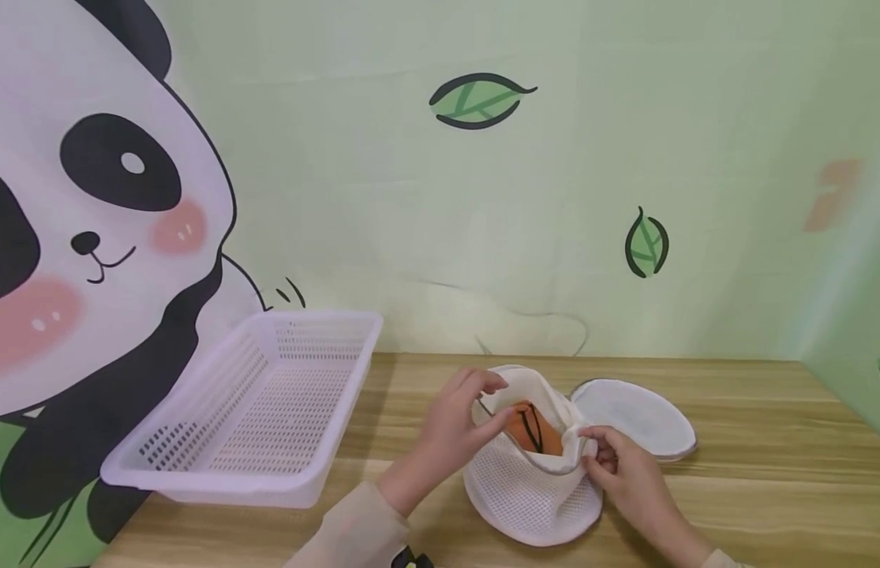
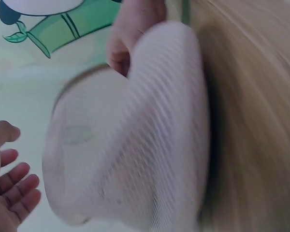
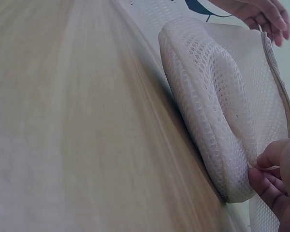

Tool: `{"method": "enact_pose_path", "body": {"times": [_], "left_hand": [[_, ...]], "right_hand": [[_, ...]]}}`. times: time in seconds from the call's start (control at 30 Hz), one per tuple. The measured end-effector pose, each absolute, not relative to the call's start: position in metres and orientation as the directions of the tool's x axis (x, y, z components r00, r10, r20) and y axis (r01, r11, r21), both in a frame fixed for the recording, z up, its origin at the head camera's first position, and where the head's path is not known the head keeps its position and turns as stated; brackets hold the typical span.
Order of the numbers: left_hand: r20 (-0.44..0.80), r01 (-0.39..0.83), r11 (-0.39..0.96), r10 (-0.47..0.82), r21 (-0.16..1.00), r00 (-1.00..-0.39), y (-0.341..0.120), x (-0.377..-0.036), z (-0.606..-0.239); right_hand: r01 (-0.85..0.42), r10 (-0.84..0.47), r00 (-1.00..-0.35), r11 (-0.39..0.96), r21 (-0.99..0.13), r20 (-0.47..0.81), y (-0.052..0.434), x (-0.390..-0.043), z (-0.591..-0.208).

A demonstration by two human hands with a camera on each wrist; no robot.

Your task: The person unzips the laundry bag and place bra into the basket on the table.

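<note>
A white mesh laundry bag [image 1: 532, 497] stands on the table with its round, zip-edged mouth open. Inside it lies an orange cloth item [image 1: 528, 426] with a dark cord or strip; its kind is unclear. My left hand [image 1: 461, 418] is at the left of the mouth, thumb over the opening. In the left wrist view the fingers of that left hand [image 2: 12, 193] are loosely spread, apart from the mesh. On the right, my right hand [image 1: 627, 473] pinches the bag's side near the rim; the right wrist view shows thumb and fingers [image 3: 268, 191] on a mesh fold.
A round white mesh lid [image 1: 634, 418] with a dark edge lies behind and right of the bag. A white perforated plastic basket [image 1: 308, 481] stands at the left on the wooden table [image 1: 766, 505]. Behind is a green wall [image 1: 553, 197] with a panda picture.
</note>
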State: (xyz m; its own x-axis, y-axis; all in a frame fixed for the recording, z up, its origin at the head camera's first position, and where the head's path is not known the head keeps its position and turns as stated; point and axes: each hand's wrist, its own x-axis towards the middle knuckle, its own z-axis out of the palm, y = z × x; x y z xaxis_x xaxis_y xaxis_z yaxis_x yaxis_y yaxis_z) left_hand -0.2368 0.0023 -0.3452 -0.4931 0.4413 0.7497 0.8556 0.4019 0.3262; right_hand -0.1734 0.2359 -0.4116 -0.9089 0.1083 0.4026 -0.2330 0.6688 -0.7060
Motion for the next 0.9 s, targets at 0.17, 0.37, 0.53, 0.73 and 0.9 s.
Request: {"method": "enact_pose_path", "body": {"times": [0.17,0.37,0.53,0.73,0.9], "left_hand": [[0.648,0.805,0.398,0.480,0.440,-0.592,0.019,-0.238,-0.340],[0.503,0.743,0.396,0.556,0.540,-0.662,0.035,-0.244,-0.334],[0.390,0.687,0.435,0.592,0.582,-0.705,0.048,-0.251,-0.332],[0.337,0.664,0.520,0.589,0.537,-0.734,0.053,-0.258,-0.339],[0.319,0.641,0.551,0.571,0.535,-0.757,0.049,-0.262,-0.348]], "right_hand": [[-0.252,0.102,-0.902,0.662,-0.705,0.418,0.236,-0.174,-0.415],[-0.257,0.102,-0.900,0.662,-0.704,0.424,0.236,-0.173,-0.416],[-0.262,0.102,-0.896,0.666,-0.699,0.433,0.237,-0.173,-0.417],[-0.252,0.102,-0.902,0.663,-0.705,0.419,0.236,-0.174,-0.417],[-0.238,0.103,-0.908,0.672,-0.701,0.407,0.236,-0.174,-0.417]]}}
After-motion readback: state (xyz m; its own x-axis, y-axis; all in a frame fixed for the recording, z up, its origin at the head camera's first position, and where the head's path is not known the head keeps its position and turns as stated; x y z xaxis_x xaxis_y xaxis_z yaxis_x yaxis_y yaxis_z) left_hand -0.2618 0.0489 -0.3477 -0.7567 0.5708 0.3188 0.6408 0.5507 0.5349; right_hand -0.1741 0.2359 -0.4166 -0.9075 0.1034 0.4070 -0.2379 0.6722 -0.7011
